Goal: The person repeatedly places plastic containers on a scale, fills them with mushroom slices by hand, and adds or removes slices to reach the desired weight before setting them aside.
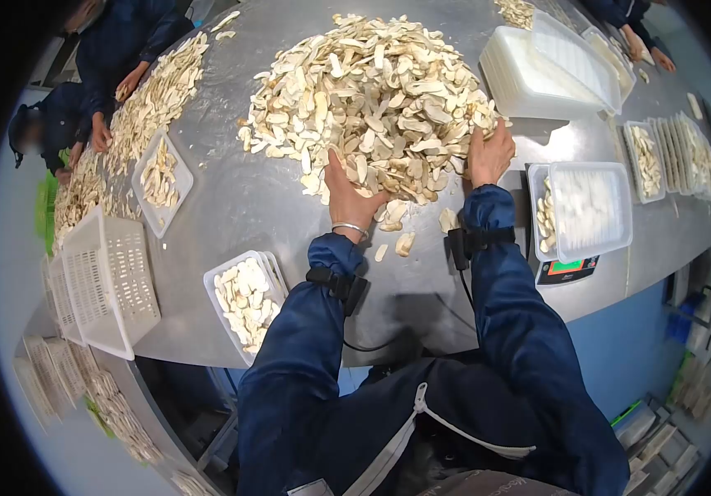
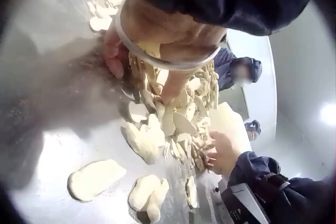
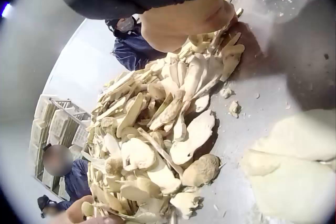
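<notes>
Decent gap on the desk (image 1: 231, 182) between the tilted tray on the left (image 1: 162, 183) and the big pile of slices (image 1: 372, 107), a hand could slide through there. Near side of the pile is mostly open too, just some loose slices (image 1: 405, 244) lying about. Right side's tighter: the lidded tub on the scale (image 1: 583, 211) sits just beside the right sleeve (image 1: 504, 264), and the stacked tubs (image 1: 529, 74) block the way further out.

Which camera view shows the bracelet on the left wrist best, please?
The left wrist view, where the bracelet appears large and close. The head view shows it small; the right wrist view does not show it.
</notes>
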Demonstrator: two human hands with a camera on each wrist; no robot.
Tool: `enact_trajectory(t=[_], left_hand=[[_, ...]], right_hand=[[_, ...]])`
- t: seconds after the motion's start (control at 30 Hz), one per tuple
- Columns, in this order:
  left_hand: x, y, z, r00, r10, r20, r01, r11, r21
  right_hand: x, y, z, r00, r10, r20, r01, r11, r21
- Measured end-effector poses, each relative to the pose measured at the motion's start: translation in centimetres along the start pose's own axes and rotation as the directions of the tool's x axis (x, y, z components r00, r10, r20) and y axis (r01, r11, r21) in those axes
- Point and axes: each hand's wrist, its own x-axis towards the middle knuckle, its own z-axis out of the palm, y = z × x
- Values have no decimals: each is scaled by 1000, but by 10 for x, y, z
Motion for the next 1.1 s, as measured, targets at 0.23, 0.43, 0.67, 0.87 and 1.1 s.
enact_trajectory(t=[0.23, 0.43, 0.67, 0.87, 1.1], left_hand=[[10, 6, 16, 993, 109, 46, -102, 985, -136], [9, 1, 20, 964, 145, 224, 14, 812, -583], [-31, -1, -10, 911, 132, 390, 183, 718, -672], [-56, 10, -34, 890, 35, 454, 344, 600, -722], [-70, 79, -62, 899, -24, 437, 346, 650, -677]], right_hand=[[-29, -32, 6, 991, -65, 115, 10, 905, 426], [-85, -59, -21, 959, -67, 276, -113, 801, 587], [-120, -68, -51, 891, -128, 436, -286, 588, 757], [-137, -67, -57, 754, -119, 646, -574, 360, 736], [-122, -90, -111, 691, -153, 706, -688, 159, 708]])
